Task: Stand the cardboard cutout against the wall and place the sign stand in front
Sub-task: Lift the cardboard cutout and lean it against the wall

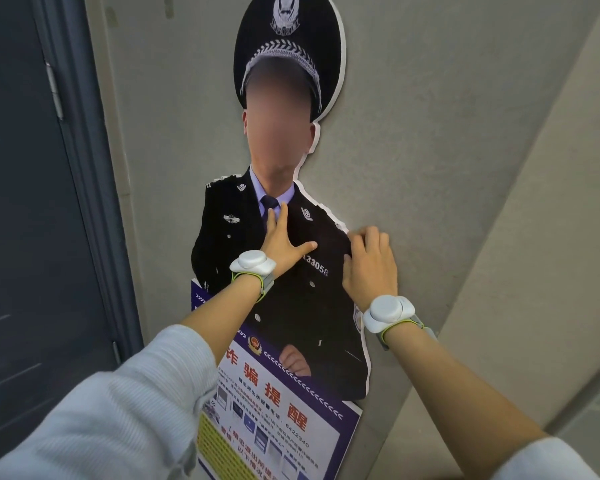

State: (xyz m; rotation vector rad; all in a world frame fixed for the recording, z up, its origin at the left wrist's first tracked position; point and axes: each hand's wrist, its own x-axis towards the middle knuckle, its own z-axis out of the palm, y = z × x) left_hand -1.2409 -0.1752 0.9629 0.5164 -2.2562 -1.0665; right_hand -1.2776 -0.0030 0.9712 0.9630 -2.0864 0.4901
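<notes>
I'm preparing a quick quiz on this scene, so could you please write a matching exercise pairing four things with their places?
Things:
1. left hand
2. right hand
3. door
4. notice

Places:
A. far left, beside the wall
B. flat on the cutout's chest
C. at the cutout's shoulder edge
D. low on the cutout's front

Pairs: 1-B, 2-C, 3-A, 4-D

A building corridor or entrance: bare grey plaster wall [430, 133] beside a dark metal door [21, 202].
</notes>
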